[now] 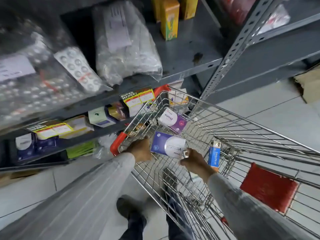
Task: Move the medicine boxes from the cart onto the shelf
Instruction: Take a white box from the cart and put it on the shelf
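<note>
Since the purple-white medicine box (167,146) is thin card, likely light and crushable, grip its short ends. Both hands grasp it inside the cart (259,132), near its left rim: left hand (140,149), right hand (194,161) (second box (173,121) toward the front rim).

floor (270,108): pale grey tiles | cardboard (310,84): on floor, right | light: even, dim

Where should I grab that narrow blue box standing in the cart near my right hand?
Take the narrow blue box by its two long sides near the upper end, coming from above. It stands roughly upright against the wire cart wall, so the top is free while the lower part sits among the wires. The right hand is nearest.
</note>
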Motion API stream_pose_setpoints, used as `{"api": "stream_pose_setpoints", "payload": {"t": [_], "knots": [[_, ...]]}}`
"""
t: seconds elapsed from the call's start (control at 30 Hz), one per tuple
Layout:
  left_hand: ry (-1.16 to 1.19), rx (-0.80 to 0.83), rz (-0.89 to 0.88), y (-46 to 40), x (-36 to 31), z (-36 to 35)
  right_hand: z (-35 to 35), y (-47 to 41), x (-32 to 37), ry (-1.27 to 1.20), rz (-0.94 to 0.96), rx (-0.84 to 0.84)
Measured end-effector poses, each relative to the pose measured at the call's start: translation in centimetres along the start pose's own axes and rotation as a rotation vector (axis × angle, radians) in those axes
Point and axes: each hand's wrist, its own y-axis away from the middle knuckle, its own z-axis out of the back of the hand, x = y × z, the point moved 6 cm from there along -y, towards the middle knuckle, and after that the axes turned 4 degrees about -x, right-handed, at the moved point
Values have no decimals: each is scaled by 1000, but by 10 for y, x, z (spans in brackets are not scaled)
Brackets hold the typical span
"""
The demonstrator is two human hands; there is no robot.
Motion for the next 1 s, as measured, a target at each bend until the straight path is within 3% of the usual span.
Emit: {"api": "stream_pose_setpoints", "payload": {"t": [0.1, 0.17, 0.3, 0.43, 0.77, 0.87, 1.0], "knots": [[184, 66, -12, -8, -3, -19, -17, -6, -5, -124, -2, 95], [243, 41, -45, -5, -8, -18, -22, -6, -7, -230, 10, 66], [367, -36, -69, 17, -13, 2, -5, 11, -1, -277, 48, -114], [528, -96, -227, 68, -32, 37, 33, 56, 14, -447, 147, -357], [972, -672, -568, 254, -61, 180, 154, 252, 135, -774, 513, -750], [1139, -654, -709, 317, -62, 228, 175, 309, 181, -816, 633, -799], [1097, -576, -923, 400, -48, 283, 190, 390, 245, -899, 827, -805]]}}
